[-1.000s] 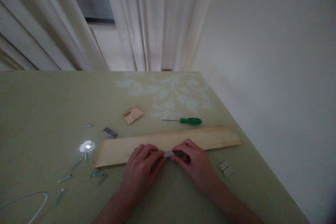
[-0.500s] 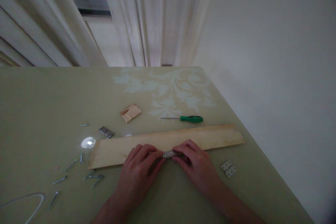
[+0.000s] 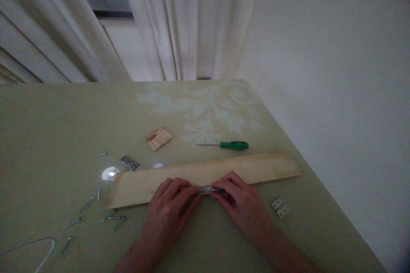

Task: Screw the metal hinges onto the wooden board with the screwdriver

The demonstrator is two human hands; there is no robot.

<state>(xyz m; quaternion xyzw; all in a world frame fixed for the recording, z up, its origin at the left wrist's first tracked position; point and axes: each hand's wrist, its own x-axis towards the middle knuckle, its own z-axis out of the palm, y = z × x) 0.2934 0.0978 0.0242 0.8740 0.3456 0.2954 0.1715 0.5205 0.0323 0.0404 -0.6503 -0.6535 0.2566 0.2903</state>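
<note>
A small metal hinge lies at the near edge of a long, pale wooden board, pinched from both ends. My left hand grips its left end between thumb and fingers, and my right hand grips the right end the same way. Fingertips cover both ends of the hinge, so only its middle shows. Beyond the board rests a screwdriver with a green handle, its shaft pointing left.
Another hinge lies behind the board's left end, and an unfolded one sits to the right. Several screws are scattered at left, near a white cable. A crumpled brown paper piece lies farther back. A wall borders the table's right edge.
Both hands keep their pinch on the hinge, which appears tilted slightly, with less of its flat face showing. The camera view has shifted a little; other items stay put.
</note>
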